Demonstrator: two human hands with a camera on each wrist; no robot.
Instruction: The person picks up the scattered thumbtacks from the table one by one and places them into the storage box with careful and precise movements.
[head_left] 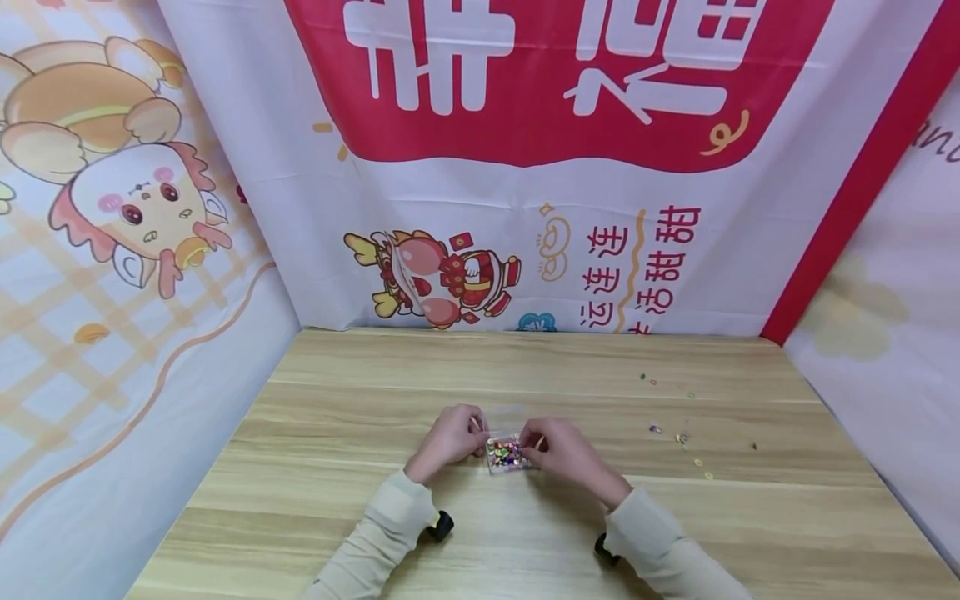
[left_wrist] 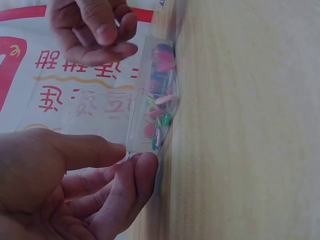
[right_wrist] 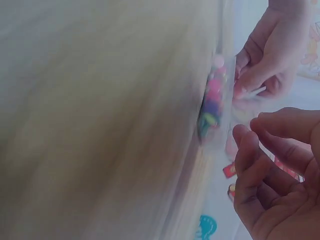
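Note:
A small clear plastic box (head_left: pixel 506 454) lies on the table, full of mixed bright-coloured pieces that look like flat-headed thumbtacks (left_wrist: pixel 157 113). Its transparent lid (left_wrist: pixel 95 107) stands folded out on the far side. My left hand (head_left: pixel 457 433) pinches the box's left end between thumb and index finger. Over the right end hovers my right hand (head_left: pixel 558 446), its fingers loosely bent and the thumb close to the index fingertip. Nothing shows between those fingertips in the right wrist view, where my right hand (right_wrist: pixel 280 165) is apart from the box.
Small coloured rings or clips (head_left: pixel 681 438) lie scattered on the wooden table (head_left: pixel 337 383) to the right, with a tiny dark piece (head_left: pixel 753 446) farther right. Printed cloth (head_left: pixel 450 192) hangs along the table's back edge and both sides.

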